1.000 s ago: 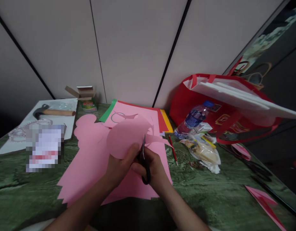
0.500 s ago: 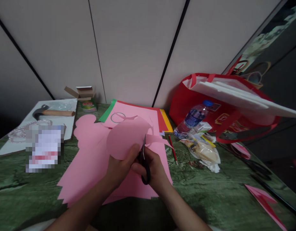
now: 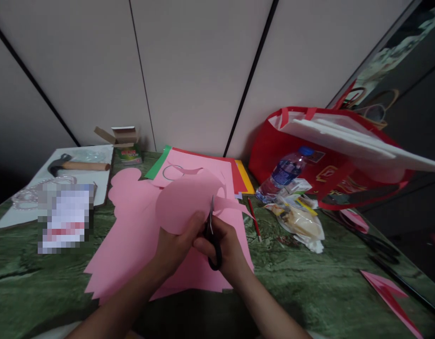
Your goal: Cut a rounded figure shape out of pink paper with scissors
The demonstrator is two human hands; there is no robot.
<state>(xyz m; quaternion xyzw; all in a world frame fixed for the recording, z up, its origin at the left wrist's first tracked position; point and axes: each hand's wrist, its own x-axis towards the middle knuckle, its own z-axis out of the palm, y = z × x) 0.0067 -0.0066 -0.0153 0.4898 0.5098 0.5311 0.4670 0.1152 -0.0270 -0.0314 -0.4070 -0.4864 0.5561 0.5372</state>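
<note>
**A rounded pink paper piece (image 3: 182, 205) held up at the scissors (image 3: 215, 245)**

The green-patterned table (image 3: 288, 278) spreads beneath everything, with the rounded pink paper piece raised over its middle. To the right of that piece and farther back stands a red tote bag (image 3: 263, 155), pale flat sheets (image 3: 344, 136) jutting from its mouth, probably because they are too long to fit inside. Under the piece lie large pink paper sheets (image 3: 135, 245), perhaps spread there to be within easy reach.

The left hand (image 3: 176, 247) pinches the rounded piece at its near edge, thumb on top and fingers hidden below, seemingly to steady it and turn its rim toward the blades. Right of the piece, a water bottle (image 3: 284, 172) leans against the bag, apparently propped by it. The right hand (image 3: 227, 245) grips the scissors by their black handles, blades pointing away along the piece's right edge; how far they are parted cannot be told. Just beyond that edge, a narrow pink strip (image 3: 234, 207) sticks out, likely an offcut. Farther right lies a red pencil (image 3: 254, 219).
</note>
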